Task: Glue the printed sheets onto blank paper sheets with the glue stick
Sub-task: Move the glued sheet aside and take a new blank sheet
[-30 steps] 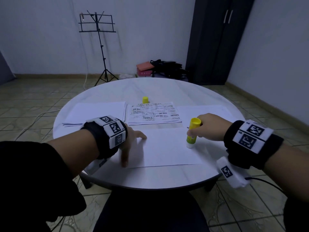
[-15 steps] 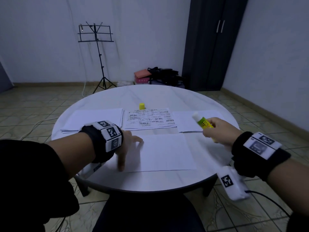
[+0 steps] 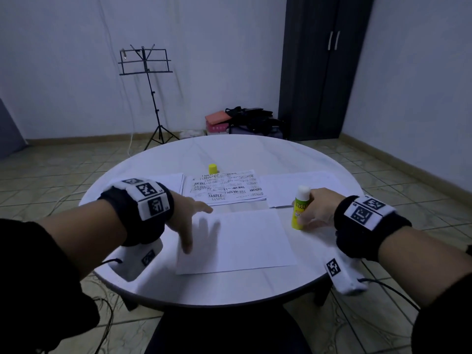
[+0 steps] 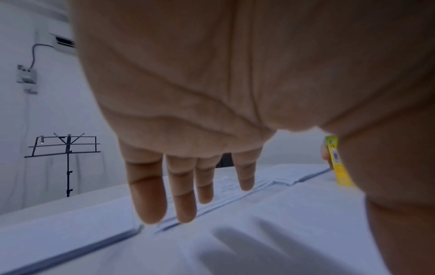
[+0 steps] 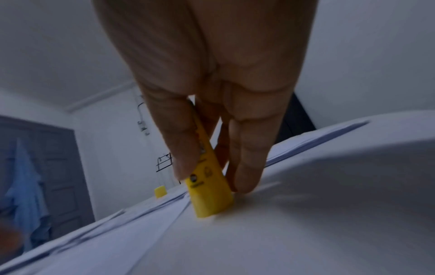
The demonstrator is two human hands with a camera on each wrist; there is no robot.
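A blank white sheet (image 3: 245,241) lies at the table's near middle. My left hand (image 3: 190,221) hovers over its left part with fingers (image 4: 150,195) straight and spread, holding nothing. My right hand (image 3: 313,213) holds the yellow glue stick (image 3: 301,210) upright, white tip up, its base on the table just right of the sheet; the thumb and fingers (image 5: 244,167) pinch the tube (image 5: 209,191). A stack of printed sheets (image 3: 226,189) lies behind the blank sheet. The yellow cap (image 3: 212,168) stands beyond it.
Stacks of blank paper lie at the left (image 3: 176,180) and right (image 3: 298,187) of the printed stack on the round white table (image 3: 229,287). A music stand (image 3: 148,93), bags (image 3: 251,121) and a dark wardrobe (image 3: 321,67) stand beyond.
My right hand turned the glue stick from tip-down on the sheet to upright and set it on the table right of the sheet. My left hand lifted off the sheet.
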